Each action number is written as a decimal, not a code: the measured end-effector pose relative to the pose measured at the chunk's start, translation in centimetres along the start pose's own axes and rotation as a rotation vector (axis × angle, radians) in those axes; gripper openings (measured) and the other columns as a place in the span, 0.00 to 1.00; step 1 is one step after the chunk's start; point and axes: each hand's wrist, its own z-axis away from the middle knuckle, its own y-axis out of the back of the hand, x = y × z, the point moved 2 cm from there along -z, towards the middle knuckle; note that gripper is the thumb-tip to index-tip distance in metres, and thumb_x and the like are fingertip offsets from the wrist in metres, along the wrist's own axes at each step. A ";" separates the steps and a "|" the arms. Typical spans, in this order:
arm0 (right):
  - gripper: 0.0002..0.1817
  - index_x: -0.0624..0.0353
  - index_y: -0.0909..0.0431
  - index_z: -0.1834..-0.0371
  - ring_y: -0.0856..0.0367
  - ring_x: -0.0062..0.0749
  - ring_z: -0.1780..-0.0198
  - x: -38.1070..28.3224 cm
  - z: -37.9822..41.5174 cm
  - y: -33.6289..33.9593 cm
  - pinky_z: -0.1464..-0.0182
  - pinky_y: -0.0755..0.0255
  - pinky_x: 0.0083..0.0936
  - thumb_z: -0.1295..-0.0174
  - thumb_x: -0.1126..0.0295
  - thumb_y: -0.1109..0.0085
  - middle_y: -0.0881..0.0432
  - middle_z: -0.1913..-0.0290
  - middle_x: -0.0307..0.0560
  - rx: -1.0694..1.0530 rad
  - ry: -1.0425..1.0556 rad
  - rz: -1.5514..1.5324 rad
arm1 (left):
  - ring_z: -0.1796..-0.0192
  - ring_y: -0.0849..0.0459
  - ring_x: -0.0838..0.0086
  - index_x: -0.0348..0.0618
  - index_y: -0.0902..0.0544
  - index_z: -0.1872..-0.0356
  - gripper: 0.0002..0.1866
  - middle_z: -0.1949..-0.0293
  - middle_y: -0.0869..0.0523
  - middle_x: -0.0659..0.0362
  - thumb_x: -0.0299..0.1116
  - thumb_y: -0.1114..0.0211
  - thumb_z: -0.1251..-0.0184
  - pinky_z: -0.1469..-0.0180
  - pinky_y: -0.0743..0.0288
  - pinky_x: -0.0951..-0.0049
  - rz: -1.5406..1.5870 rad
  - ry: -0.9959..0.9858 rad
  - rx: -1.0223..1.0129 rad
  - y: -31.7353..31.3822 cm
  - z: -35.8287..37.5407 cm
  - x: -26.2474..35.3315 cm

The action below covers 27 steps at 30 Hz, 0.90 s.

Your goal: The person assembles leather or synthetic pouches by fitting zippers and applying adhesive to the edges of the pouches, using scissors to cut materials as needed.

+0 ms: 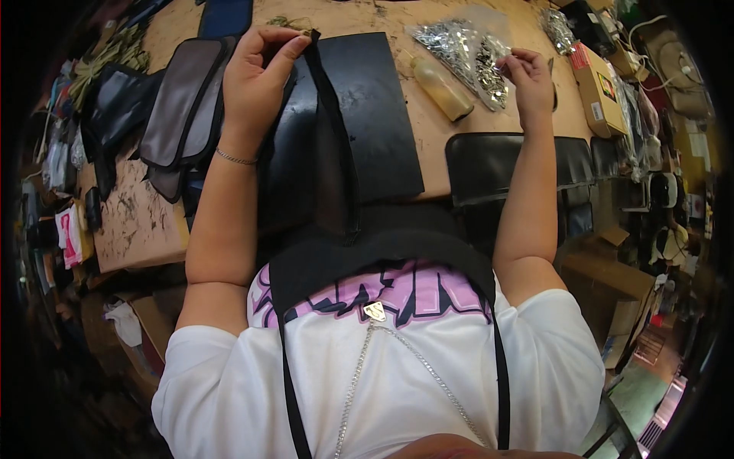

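Note:
My left hand (264, 65) pinches the upper end of a long black fabric strip (330, 107) between thumb and fingers. The strip hangs down toward my lap, across a black flat board (375, 115). My right hand (531, 80) is raised at the right, thumb and fingertips pressed together; anything between them is too small to make out. Just left of it lies a clear plastic bag (489, 69) of small shiny metal pieces, with a heap of more metal pieces (447, 50) beside it. A yellowish squeeze bottle (442, 88) lies near the bag.
Grey padded panels (187, 99) with black edging and dark blue-black pieces (118, 103) are stacked at the left. Black panels (520, 161) lie along the front edge at the right. A cardboard box (596, 92) stands behind my right hand. Another carton (612, 294) is below the table.

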 end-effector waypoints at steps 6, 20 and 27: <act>0.09 0.62 0.19 0.51 0.17 0.22 0.53 -8.1 3.1 -10.1 0.47 0.24 0.19 0.31 0.74 0.39 0.14 0.57 0.41 -0.295 0.195 -0.090 | 0.51 0.16 0.79 0.36 0.18 0.54 0.06 0.56 0.12 0.59 0.24 0.34 0.29 0.44 0.25 0.81 0.058 -0.015 -0.009 0.2 -0.5 -0.8; 0.08 0.62 0.18 0.53 0.19 0.20 0.57 -11.4 4.9 -21.4 0.51 0.25 0.18 0.34 0.75 0.39 0.15 0.60 0.39 -0.627 0.022 0.053 | 0.56 0.18 0.80 0.39 0.22 0.55 0.05 0.62 0.16 0.61 0.23 0.37 0.29 0.52 0.24 0.80 0.066 0.054 -0.027 -0.5 -0.6 0.0; 0.08 0.61 0.18 0.55 0.20 0.16 0.61 -11.0 4.2 -19.7 0.57 0.26 0.16 0.36 0.77 0.39 0.16 0.61 0.36 -0.574 0.057 0.080 | 0.57 0.16 0.76 0.40 0.30 0.49 0.16 0.62 0.17 0.57 0.15 0.36 0.34 0.52 0.22 0.77 0.089 0.148 -0.125 -1.5 -0.4 2.5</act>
